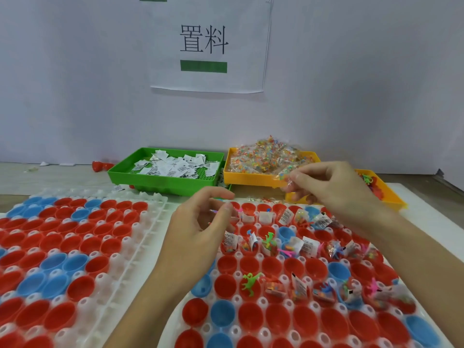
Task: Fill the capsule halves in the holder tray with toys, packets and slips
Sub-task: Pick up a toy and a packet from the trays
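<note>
Red and blue capsule halves (253,315) sit in the white holder tray (263,301).
Above the tray, the left hand (200,222) curls loosely, its grip unclear; the right hand (334,183) pinches a clear packet (286,177) before the yellow bin (247,180).

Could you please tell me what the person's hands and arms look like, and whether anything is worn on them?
Both the left hand and the right hand are bare: no gloves, rings, watch or bracelet show. Both forearms are bare too, with no sleeve in view down to the picture's lower edge. The nails on the fingers look short and unpainted.
</note>
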